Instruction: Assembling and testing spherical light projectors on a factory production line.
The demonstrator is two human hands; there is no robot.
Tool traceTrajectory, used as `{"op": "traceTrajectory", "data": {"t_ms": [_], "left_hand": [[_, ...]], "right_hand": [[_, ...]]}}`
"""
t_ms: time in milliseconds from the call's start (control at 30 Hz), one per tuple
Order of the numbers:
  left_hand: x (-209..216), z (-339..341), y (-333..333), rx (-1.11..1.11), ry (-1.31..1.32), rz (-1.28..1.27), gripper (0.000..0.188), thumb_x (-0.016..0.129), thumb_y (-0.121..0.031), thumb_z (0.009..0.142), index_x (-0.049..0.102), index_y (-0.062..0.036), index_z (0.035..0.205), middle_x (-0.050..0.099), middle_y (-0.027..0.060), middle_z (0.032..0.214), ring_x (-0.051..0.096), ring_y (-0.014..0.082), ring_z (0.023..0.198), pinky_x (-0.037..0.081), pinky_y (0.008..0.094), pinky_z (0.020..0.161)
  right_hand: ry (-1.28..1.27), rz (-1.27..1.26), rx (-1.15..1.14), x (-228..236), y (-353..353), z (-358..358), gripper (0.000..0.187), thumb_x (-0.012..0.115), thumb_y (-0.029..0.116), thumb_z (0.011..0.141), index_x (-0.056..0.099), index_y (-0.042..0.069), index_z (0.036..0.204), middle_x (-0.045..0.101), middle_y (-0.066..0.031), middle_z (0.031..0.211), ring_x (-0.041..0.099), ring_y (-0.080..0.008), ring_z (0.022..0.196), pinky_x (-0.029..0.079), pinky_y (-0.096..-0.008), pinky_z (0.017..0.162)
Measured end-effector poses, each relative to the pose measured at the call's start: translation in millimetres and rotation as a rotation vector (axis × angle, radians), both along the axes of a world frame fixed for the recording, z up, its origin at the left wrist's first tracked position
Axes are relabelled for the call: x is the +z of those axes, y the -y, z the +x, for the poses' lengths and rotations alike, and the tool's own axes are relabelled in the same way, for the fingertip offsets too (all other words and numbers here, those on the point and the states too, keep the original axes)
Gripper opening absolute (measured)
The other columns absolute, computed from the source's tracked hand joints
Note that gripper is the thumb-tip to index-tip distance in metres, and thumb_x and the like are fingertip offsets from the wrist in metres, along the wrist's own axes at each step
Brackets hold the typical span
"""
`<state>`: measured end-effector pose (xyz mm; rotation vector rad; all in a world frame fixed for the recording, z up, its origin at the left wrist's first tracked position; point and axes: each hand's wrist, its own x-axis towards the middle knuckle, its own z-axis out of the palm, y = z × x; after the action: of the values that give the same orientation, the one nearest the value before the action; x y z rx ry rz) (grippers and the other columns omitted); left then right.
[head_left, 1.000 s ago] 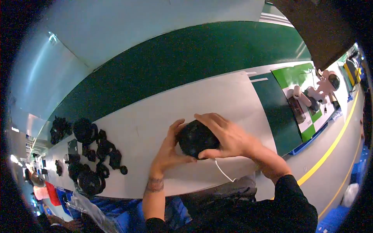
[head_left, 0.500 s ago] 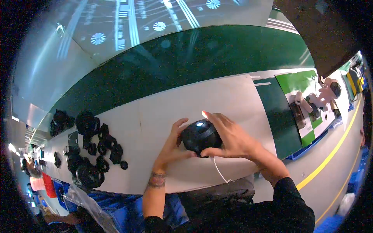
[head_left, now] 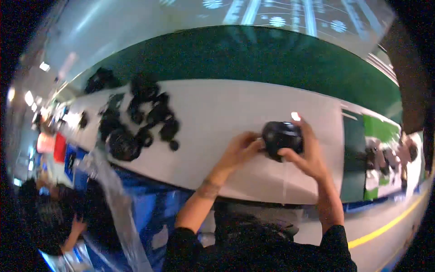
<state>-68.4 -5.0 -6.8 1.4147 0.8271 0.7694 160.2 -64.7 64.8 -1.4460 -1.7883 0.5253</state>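
Observation:
Over the white table, my right hand (head_left: 310, 152) grips a black rounded device (head_left: 283, 138), thumb across its near face and fingers along its right side. A small bright spot (head_left: 296, 116) shines at that hand's fingertips. A thin pale cord (head_left: 284, 181) hangs below the device, blurred. My left hand (head_left: 244, 147) is at the device's left side with thumb and fingers drawn together. Whatever lies between them is hidden and smeared, and I cannot tell whether they touch the device.
Several black parts (head_left: 158, 113) lie clustered on the white table (head_left: 217, 109) to the left. A green strip (head_left: 253, 54) runs behind it. At right, a green and white board (head_left: 380, 122) bears pale and dark items. Clear plastic film (head_left: 118, 199) hangs by blue bins; a person (head_left: 54, 208) is at lower left.
The view has swung left, so the table and parts appear shifted. My left hand has drawn its fingers together beside the device; the right hand keeps its hold.

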Motion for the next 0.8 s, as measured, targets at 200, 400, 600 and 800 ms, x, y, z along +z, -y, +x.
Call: {"op": "traceTrajectory", "data": {"t_ms": [200, 400, 600, 800], "left_hand": [[2.2, -29.6, 0.4, 0.096, 0.039, 0.011, 0.024, 0.062, -0.020, 0.096, 0.064, 0.0000, 0.109, 0.064, 0.0018, 0.096, 0.056, 0.0069, 0.080, 0.048, 0.0241, 0.070], [3.0, -88.3, 11.9, 0.362, -0.416, 0.562, 0.026, 0.068, -0.007, 0.085, 0.065, -0.0007, 0.110, 0.063, 0.0123, 0.117, 0.062, 0.0239, 0.094, 0.050, 0.0344, 0.087], [16.7, -127.9, 21.8, 0.515, -0.653, 0.871, 0.030, 0.068, -0.004, 0.076, 0.064, -0.0009, 0.105, 0.061, 0.0147, 0.117, 0.056, 0.0349, 0.107, 0.045, 0.0442, 0.094], [16.9, -194.5, -27.7, 0.818, -1.065, 0.878, 0.039, 0.079, -0.024, 0.075, 0.065, -0.0070, 0.107, 0.061, 0.0112, 0.121, 0.053, 0.0331, 0.114, 0.042, 0.0434, 0.095]], "right_hand": [[-0.158, -0.105, -0.024, -4.2, 1.5, 6.2, 0.095, 0.083, 0.033, 0.072, 0.034, -0.002, 0.146, 0.059, -0.0245, 0.126, 0.057, -0.0332, 0.118, 0.044, -0.0413, 0.101], [-0.114, -0.078, 0.017, 3.7, -3.5, 1.8, 0.094, 0.081, 0.039, 0.074, 0.036, -0.003, 0.144, 0.056, -0.0234, 0.130, 0.056, -0.0340, 0.120, 0.042, -0.0414, 0.103], [-0.052, -0.016, -0.002, 3.4, -1.1, 13.2, 0.093, 0.082, 0.037, 0.071, 0.039, -0.001, 0.144, 0.055, -0.0214, 0.133, 0.054, -0.0331, 0.122, 0.041, -0.0412, 0.104], [0.149, 0.154, -0.005, 87.4, 0.4, -31.6, 0.057, 0.079, 0.025, 0.077, 0.058, 0.003, 0.125, 0.062, -0.0181, 0.120, 0.061, -0.0335, 0.112, 0.048, -0.0402, 0.096]]}}
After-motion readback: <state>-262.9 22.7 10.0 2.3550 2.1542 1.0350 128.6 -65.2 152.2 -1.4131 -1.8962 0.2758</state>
